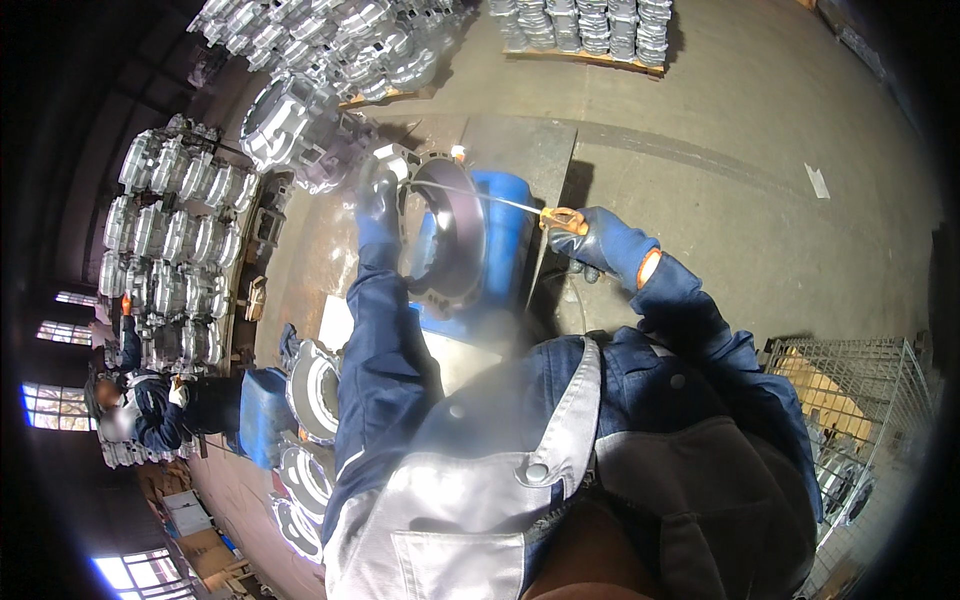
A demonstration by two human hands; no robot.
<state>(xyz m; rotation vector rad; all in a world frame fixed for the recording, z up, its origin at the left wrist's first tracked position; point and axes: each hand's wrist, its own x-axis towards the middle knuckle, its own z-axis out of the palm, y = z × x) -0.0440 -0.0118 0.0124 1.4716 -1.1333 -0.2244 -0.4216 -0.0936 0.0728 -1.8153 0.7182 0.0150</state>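
A ring-shaped metal casting (462, 235) stands on its side in front of me, beside a blue plastic block or container (507, 225). My left hand (377, 205), in a dark glove, is at the casting's left edge and appears to grip its rim; the fingers are partly blurred. In my gloved right hand (598, 240) is a long hand tool with an orange handle (565, 220) and a thin straight metal shaft. The shaft reaches left across the casting's upper part, its tip close to the rim near my left hand. I cannot tell whether the tip touches metal.
Several stacks of castings (165, 250) stand at the left, with more at the far side (590, 25). A large casting (285, 125) sits beyond my left hand. Ring castings (315, 390) lie near my left elbow. A co-worker (150, 410) is at the left; a wire cage (850, 400) at the right.
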